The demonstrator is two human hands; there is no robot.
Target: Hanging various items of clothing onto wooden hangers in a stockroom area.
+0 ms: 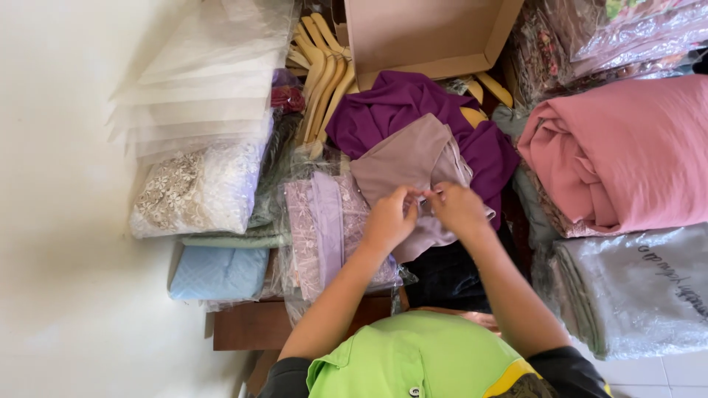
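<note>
1. Nearest, a lime-green collar [413,354] with dark sleeves is seen at the bottom edge, and both forearms are stretched forward over a wooden desk [251,324].
2. Just beyond, the left hand [389,219] and the right hand [457,210] are brought together, nearly touching, over the mauve-grey cloth [413,158]. The fingers [408,197] of both hands are pinched shut on a small bit of that cloth's near edge; whether something tiny such as a pin or tag is also held cannot be told.
3. The mauve-grey cloth is laid in the middle of the pile, resting on a purple garment [413,103] and partly over a dark fabric [450,276] at the near side.
4. As a judgement, a fine fastening or unfastening step at the cloth's edge is in hand; the next move seems to call for a steady two-handed pinch and a small pull, with the cloth kept flat.
5. To the left, a wrapped lilac lace pack [324,221], a pale blue folded piece [217,273] and a white lace bundle [195,191] are stacked.
6. To the right, a pink rolled fabric [627,147] is set above a grey wrapped bundle [641,291].
7. Farthest, wooden hangers [324,66], clear bags [206,81] and an open cardboard box [428,33] are seen.
</note>
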